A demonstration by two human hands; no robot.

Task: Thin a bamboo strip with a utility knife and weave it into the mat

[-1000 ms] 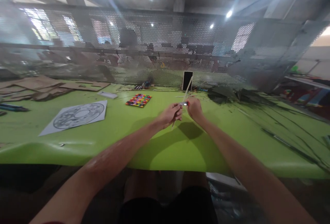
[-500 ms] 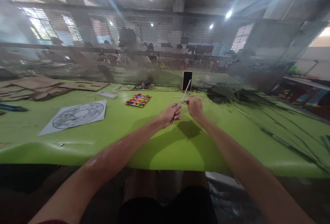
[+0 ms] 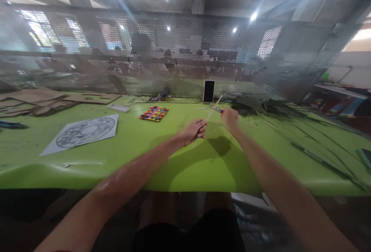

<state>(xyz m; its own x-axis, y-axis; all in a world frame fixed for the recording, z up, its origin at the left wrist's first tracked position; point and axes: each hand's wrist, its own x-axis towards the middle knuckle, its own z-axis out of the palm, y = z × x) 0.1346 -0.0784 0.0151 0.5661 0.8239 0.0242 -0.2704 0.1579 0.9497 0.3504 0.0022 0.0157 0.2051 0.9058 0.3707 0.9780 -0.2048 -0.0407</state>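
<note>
My left hand is closed around a thin pale strip, which looks like split wood or bamboo. Its upper part slants up and away to the right, and the lower end pokes out beneath the fingers. To the right, my right hand is wrapped around a small knife with a dark and orange handle. The knife's blade points left and meets the strip near its upper part. Both hands are above the green table cover. The right palm hides most of the handle.
A printed ring-pattern sheet and a colourful woven square lie left of my hands. Brown sheets are at far left. A phone stands upright behind. Dark leaves and stems spread right, before a perforated screen.
My right hand has moved right and slightly away with the knife, along the strip toward its upper end. The strip now leans more to the right. My left hand still grips it.
</note>
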